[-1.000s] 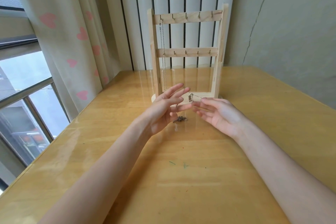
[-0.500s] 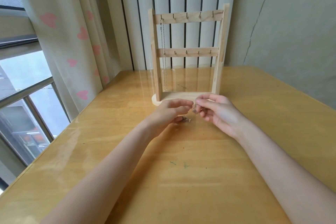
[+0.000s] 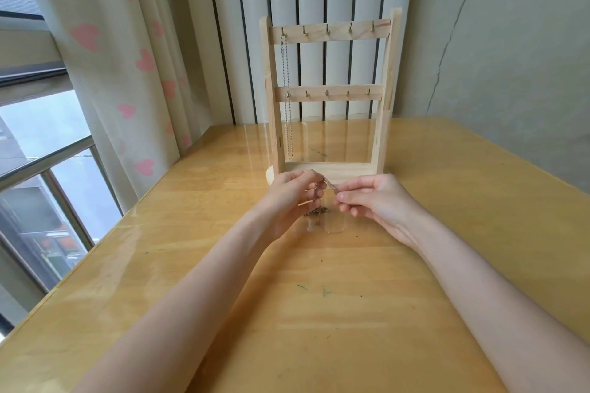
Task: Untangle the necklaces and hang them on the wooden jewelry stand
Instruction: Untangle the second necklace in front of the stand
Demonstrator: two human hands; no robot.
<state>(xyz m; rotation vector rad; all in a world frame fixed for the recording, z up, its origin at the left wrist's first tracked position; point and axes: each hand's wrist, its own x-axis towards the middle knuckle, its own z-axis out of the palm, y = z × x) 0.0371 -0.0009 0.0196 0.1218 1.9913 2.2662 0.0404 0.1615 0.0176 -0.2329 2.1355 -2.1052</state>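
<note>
A: Step? 
B: Untangling. Left hand (image 3: 289,193) and right hand (image 3: 370,201) pinch a chain (image 3: 329,183) before the stand (image 3: 330,99); its clump (image 3: 316,210) dangles.
A: Next?
B: Probably teasing strands apart.

Pale wood, glossy varnish, fine metal chain.
The jewelry stand (image 3: 330,99) is bare, matt light wood with small brass-toned metal hooks (image 3: 327,30); a thin silvery metal necklace (image 3: 287,99) hangs at its 9 o'clock side. The table (image 3: 319,313) is yellow wood under a glossy, reflective coat.
</note>
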